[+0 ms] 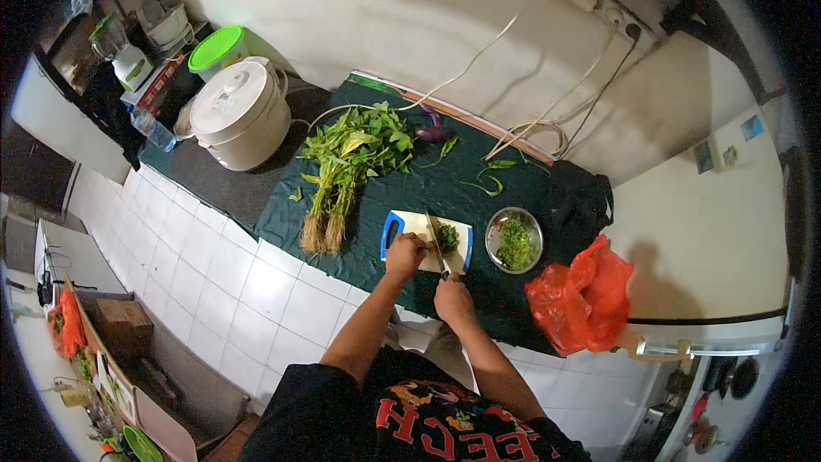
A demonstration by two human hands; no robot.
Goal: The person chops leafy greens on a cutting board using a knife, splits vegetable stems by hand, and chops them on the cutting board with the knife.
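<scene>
A white cutting board (416, 221) with blue ends lies near the front edge of the dark green table cover. My right hand (453, 299) grips the handle of a knife (437, 244), whose blade points away from me across the board. Right of the blade sits a small heap of chopped greens (447, 239). My left hand (405, 254) rests on the board's left part with its fingers curled in, close to the blade; what they hold is hidden. Beside the board stands a metal bowl (537, 250) holding light green chopped pieces.
Leafy greens with roots (359, 150) lie back left, near a purple eggplant (434, 133) and green chilies (489, 186). A white rice cooker (242, 115) stands farther left. A red plastic bag (581, 298) sits at the right edge. Cables (534, 133) hang along the wall.
</scene>
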